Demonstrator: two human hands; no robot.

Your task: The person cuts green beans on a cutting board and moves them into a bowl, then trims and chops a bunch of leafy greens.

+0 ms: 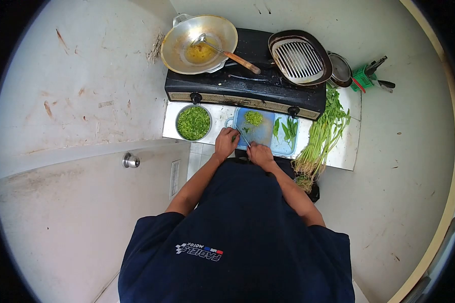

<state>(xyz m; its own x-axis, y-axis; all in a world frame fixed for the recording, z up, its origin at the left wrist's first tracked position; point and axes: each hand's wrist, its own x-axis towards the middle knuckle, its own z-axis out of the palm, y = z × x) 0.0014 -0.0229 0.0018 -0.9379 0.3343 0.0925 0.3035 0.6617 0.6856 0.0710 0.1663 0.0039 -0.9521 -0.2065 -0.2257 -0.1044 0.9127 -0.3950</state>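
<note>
Right hand (pixel 261 154): closing round the handle of a knife (pixel 243 137), its blade slanting forward and leftward over the near left part of a blue board (pixel 265 135). Left hand (pixel 227 144): curling, fingers drawing together at the board's left edge, just beside the blade; whether they are pinching anything, cannot tell. Chopped pale greens (pixel 253 118): lying on the board, ahead of the knife grip. Loose green leaves (pixel 289 130): resting on the board, right of that grip. Bowl of chopped greens (pixel 193 122): standing left and forward of the left hand. Bunch of long stems (pixel 324 137): lying right of the board, root ends hanging over the counter's near edge. Hazards, by judgement: fingertips sitting so near the blade are risking a cut, should the knife slip or the curl loosen; leaves are risking a scatter, should the board slide; the overhanging roots could be dragging the bunch off, if knocked.
</note>
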